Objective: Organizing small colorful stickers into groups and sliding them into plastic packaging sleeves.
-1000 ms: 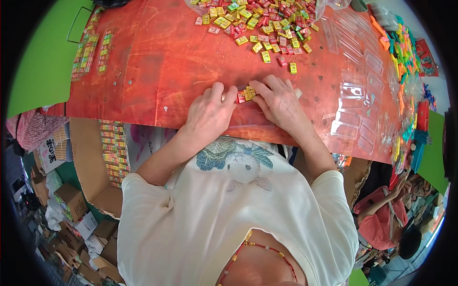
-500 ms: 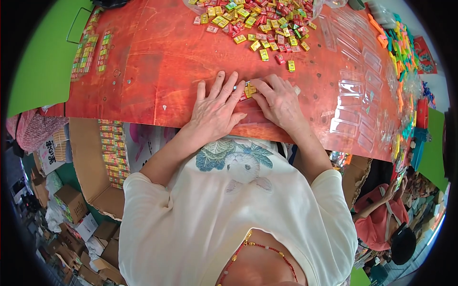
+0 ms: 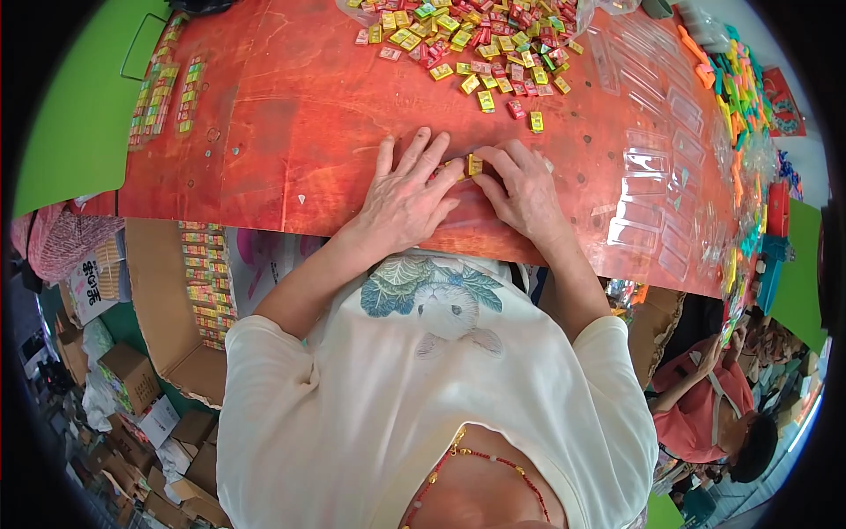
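Note:
My right hand (image 3: 526, 192) pinches a small yellow box (image 3: 475, 165) between thumb and fingers, close to the red tabletop (image 3: 300, 132). Beside it my left hand (image 3: 405, 196) lies nearly flat with its fingers stretched and apart. Its index fingertip rests by more small yellow pieces, mostly hidden under the fingers. What looks like a clear plastic tray (image 3: 480, 212) lies between the hands, partly covered by them. Ahead of the hands spreads a heap of small red and yellow boxes (image 3: 485, 40), with a few loose ones at its near edge.
Rows of small boxes (image 3: 159, 97) stand at the far left. Clear plastic trays (image 3: 643, 189) lie to the right, beside a pile of colourful plastic pieces (image 3: 745, 88). Below the table's left edge is a cardboard box (image 3: 163, 300) holding filled packs. A co-worker (image 3: 705, 397) sits at the lower right.
My right hand has drawn slightly right, and the yellow box at its fingertips now stands more upright. My left hand has shifted a little to the right, its fingers covering more of the pieces.

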### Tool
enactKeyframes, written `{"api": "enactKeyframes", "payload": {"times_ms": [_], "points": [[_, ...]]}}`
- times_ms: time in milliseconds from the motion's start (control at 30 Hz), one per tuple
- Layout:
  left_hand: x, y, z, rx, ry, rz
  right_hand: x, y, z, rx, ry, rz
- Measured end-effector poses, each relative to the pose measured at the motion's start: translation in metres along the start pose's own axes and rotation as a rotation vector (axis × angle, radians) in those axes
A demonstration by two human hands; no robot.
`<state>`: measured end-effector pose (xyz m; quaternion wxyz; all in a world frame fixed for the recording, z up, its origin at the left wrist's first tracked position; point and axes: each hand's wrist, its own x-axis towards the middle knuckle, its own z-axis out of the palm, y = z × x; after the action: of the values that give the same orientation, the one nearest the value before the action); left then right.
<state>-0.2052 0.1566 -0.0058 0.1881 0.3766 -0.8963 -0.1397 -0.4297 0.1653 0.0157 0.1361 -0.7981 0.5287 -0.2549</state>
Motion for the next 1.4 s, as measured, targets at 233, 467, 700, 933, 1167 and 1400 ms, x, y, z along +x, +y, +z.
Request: {"api": "enactKeyframes", "payload": {"times_ms": [233, 467, 700, 933, 1167, 1400], "points": [[-0.001, -0.007, 0.001, -0.045, 0.086, 0.027, 0.002, -0.003, 0.0, -0.025, -0.092, -0.107], [-0.002, -0.016, -0.016, -0.543, 0.169, -0.122, 0.002, -0.007, -0.005, 0.031, -0.052, -0.07], [-0.002, -0.038, -0.012, -1.219, 0.325, -0.3, 0.003, -0.007, 0.004, -0.096, -0.052, -0.146], [-0.004, -0.039, -0.014, -1.306, 0.353, -0.32, 0.007, -0.012, 0.011, -0.083, -0.05, -0.185], [-0.005, -0.029, -0.01, -0.996, 0.223, -0.332, 0.004, -0.01, 0.012, -0.104, -0.015, -0.132], [0.002, -0.017, -0.004, -0.304, 0.187, -0.08, 0.001, -0.007, 0.009, -0.137, 0.03, -0.063]]}}
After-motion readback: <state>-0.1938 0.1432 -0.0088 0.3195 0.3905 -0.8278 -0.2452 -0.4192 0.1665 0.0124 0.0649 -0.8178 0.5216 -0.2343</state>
